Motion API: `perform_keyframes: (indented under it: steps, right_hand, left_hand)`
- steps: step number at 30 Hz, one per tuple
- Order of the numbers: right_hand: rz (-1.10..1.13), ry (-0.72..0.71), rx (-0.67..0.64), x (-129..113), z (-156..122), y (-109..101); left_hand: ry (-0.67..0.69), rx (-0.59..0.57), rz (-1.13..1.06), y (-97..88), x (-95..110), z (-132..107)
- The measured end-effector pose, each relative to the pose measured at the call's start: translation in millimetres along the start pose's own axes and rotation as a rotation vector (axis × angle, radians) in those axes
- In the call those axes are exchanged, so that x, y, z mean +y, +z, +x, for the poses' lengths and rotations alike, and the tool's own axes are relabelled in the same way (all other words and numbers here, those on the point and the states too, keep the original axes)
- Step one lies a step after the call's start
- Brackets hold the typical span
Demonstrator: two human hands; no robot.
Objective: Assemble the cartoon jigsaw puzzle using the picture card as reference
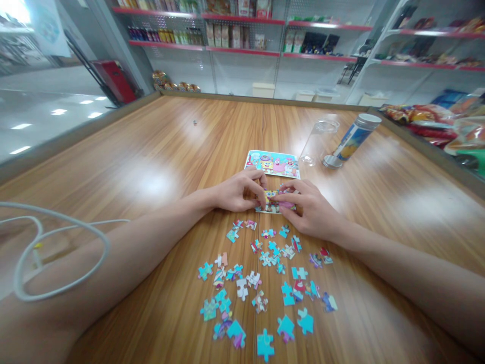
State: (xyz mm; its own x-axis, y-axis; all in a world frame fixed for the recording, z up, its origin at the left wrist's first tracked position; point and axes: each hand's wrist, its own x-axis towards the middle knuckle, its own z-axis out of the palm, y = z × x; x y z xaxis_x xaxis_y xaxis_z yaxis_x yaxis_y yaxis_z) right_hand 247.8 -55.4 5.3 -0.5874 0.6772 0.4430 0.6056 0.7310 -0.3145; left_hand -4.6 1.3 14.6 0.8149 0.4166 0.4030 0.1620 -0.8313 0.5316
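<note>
The picture card [275,164] lies flat on the table [189,162]. Just on the near side of the card is the joined puzzle [272,208], partly covered by the person's two hands. The left hand [242,189] is curled, thumb and fingers rather narrow, with its fingertips at the puzzle's left part. The right hand [307,206] is half bent over the right part, thumb somewhat apart from the fingers. Whether either hand pinches a single piece, one cannot tell.

The step seems to be the fitting of pieces together. For this, it would be good that one hand keeps the joined part flat while the other sets the tab above its gap and presses straight down, not from the side, because a side push could open the other joints. If a piece resists, it is better to turn it and compare its colours with the card. The loose pieces [265,345] are scattered farther to the near side of the card, and the nearest ones should not slip under the puzzle.
</note>
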Motion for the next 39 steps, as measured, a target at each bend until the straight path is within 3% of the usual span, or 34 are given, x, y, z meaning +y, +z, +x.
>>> perform_keyframes:
  steps: [6, 11, 14, 18, 27, 39]
  right_hand:
    - [0.011, -0.014, -0.018, -1, 1, -1]
    - [0.027, -0.020, -0.023, -2, 2, -2]
    - [0.036, -0.018, -0.014, -2, 2, -2]
    - [0.027, -0.013, -0.007, -2, 1, -1]
    - [0.023, -0.013, -0.007, -1, 2, 0]
    - [0.015, -0.016, -0.002, -1, 2, 1]
  left_hand:
    - [-0.048, 0.053, 0.045, -2.4, -2, 0]
    - [-0.028, -0.009, 0.145, 1.5, -3, 0]
    - [-0.085, 0.107, 0.119, 1.9, -7, 0]
    - [-0.260, 0.306, 0.132, 2.8, -17, 1]
    - [-0.241, 0.192, 0.226, 6.3, -17, 1]
    - [-0.252, 0.183, 0.244, 6.0, -14, 1]
